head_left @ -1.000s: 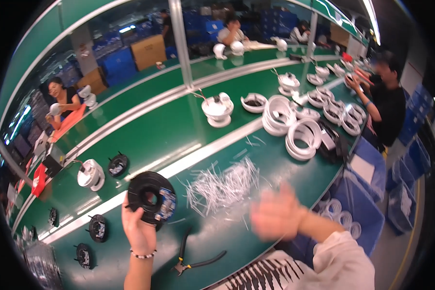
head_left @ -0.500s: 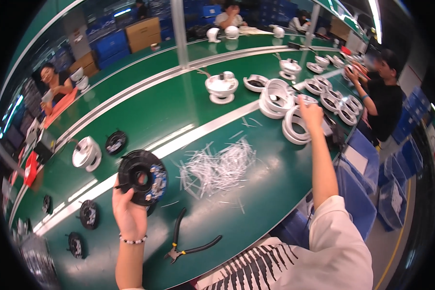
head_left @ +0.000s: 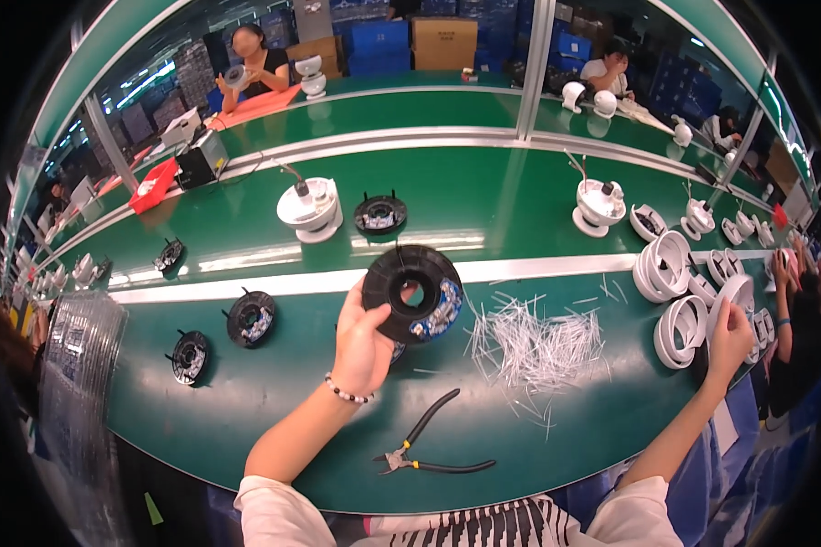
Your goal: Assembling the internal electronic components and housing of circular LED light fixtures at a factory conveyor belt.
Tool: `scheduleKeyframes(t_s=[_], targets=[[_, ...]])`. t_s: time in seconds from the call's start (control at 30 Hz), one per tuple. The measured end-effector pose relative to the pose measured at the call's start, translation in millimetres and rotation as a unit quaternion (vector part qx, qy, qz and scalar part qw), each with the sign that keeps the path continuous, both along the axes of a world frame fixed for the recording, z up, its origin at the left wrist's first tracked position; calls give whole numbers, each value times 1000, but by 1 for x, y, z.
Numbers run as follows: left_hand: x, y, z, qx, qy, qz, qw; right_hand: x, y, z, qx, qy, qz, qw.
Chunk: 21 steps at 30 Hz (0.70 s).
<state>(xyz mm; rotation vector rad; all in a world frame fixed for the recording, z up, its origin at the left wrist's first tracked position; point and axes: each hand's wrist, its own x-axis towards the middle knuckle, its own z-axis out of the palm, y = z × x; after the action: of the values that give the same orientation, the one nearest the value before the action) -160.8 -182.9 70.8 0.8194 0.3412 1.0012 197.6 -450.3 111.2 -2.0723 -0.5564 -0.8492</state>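
Note:
My left hand (head_left: 360, 345) is closed on the edge of a black round plastic base (head_left: 433, 264) with a centre hole and a blue circuit board on its face. It is raised above the green bench. At the right, my right hand (head_left: 730, 337) pinches a white plastic ring (head_left: 737, 288) beside the stacked white rings (head_left: 661, 264). Below my left hand lie side cutters (head_left: 420, 442) with black handles, spread apart. A heap of thin white plastic strips (head_left: 543, 342) is spread between my hands.
Black bases with boards (head_left: 249, 319) lie on the left. White domed housings (head_left: 308, 210) with upright wires stand along the green conveyor (head_left: 483, 182). Clear plastic trays (head_left: 82, 374) are stacked at the left edge. A person (head_left: 257, 77) sits across the line; another (head_left: 798, 328) works at the right.
The view has swung left, so the bench appears shifted right. My left hand still holds the black base. My right hand, earlier reaching over the white rings, now grips one.

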Motion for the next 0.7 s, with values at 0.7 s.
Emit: scheduleKeyframes(t_s=[0.7], targets=[[-11, 12, -17, -6, -19, 37, 999, -195, 119, -75, -362, -88, 686, 625]])
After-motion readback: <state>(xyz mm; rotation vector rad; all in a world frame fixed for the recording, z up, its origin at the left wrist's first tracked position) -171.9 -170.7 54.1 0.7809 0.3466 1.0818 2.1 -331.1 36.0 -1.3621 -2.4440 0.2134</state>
